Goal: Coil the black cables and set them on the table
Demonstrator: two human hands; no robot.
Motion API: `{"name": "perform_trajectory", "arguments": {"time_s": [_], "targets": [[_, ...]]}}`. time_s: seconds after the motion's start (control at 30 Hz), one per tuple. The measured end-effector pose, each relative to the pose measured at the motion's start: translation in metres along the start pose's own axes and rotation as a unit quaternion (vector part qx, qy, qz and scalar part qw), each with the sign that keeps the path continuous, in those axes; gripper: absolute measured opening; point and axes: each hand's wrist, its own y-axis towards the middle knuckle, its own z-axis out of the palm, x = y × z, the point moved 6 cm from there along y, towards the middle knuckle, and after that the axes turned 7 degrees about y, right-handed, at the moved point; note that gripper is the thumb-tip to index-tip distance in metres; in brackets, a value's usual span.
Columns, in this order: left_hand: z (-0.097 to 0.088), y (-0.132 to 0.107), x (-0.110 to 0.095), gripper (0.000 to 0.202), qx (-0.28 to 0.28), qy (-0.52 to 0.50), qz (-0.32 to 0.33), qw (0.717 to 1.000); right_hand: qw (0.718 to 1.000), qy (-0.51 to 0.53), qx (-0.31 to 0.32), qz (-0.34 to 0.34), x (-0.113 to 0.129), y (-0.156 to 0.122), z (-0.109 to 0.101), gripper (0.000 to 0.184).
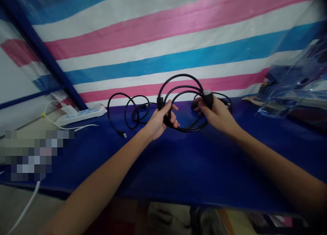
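A black cable (182,88) is looped into several rings and held up between my two hands, just above the blue tabletop. My left hand (159,120) grips the left side of the loops, thumb on top, with a dark connector standing above the thumb. On the right side, my right hand (214,112) closes around the cable by its black plug (208,99), which has a pale tip. Another black cable (126,117) lies in loose curls left of my left hand, its light-tipped connector (124,135) toward me. Behind my right hand rests more dark cable (226,100), partly hidden.
A white power strip (83,115) with a plugged-in adapter (68,109) and white cord stands at the left. Clear plastic packaging (288,88) sits at the far right. A striped sheet (163,33) hangs behind the blue table (178,166). Various items lie below its front edge.
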Motion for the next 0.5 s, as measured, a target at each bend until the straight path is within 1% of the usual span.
{"name": "perform_trajectory", "arguments": {"time_s": [0.07, 0.13, 0.2, 0.23, 0.27, 0.3, 0.33, 0.4, 0.43, 0.47, 0.5], "targets": [[0.006, -0.005, -0.008, 0.031, 0.063, 0.089, 0.020, 0.994, 0.997, 0.076, 0.003, 0.002, 0.010, -0.002, 0.000, 0.016], [0.012, -0.011, -0.011, 0.026, 0.132, 0.169, 0.028, 0.976, 0.992, 0.128, 0.011, -0.003, 0.021, -0.005, 0.001, 0.015], [0.014, -0.016, -0.007, 0.019, 0.177, 0.217, 0.027, 0.960, 0.994, 0.104, 0.018, -0.011, 0.030, -0.009, 0.001, 0.014], [0.014, -0.016, -0.004, 0.015, 0.184, 0.232, 0.025, 0.955, 0.997, 0.075, 0.021, -0.015, 0.032, -0.010, 0.001, 0.014], [0.012, -0.015, -0.001, 0.013, 0.180, 0.242, 0.024, 0.953, 0.999, 0.044, 0.024, -0.017, 0.033, -0.010, 0.000, 0.014], [0.009, -0.012, 0.002, 0.013, 0.162, 0.250, 0.027, 0.954, 0.999, 0.018, 0.028, -0.015, 0.032, -0.010, 0.000, 0.014], [0.005, -0.009, 0.004, 0.012, 0.127, 0.255, 0.035, 0.958, 0.999, 0.002, 0.033, -0.009, 0.029, -0.010, -0.001, 0.014], [-0.009, -0.002, 0.003, 0.013, 0.024, 0.253, 0.063, 0.965, 0.999, 0.008, 0.045, 0.011, 0.022, -0.008, 0.000, 0.014], [-0.015, 0.000, 0.002, 0.013, -0.029, 0.252, 0.078, 0.964, 0.998, 0.017, 0.052, 0.019, 0.018, -0.008, 0.001, 0.014], [-0.020, 0.001, 0.001, 0.013, -0.073, 0.253, 0.092, 0.960, 0.998, 0.026, 0.059, 0.023, 0.015, -0.008, 0.003, 0.015], [-0.024, 0.002, 0.001, 0.013, -0.104, 0.255, 0.102, 0.956, 0.997, 0.033, 0.064, 0.021, 0.013, -0.008, 0.005, 0.015]]}}
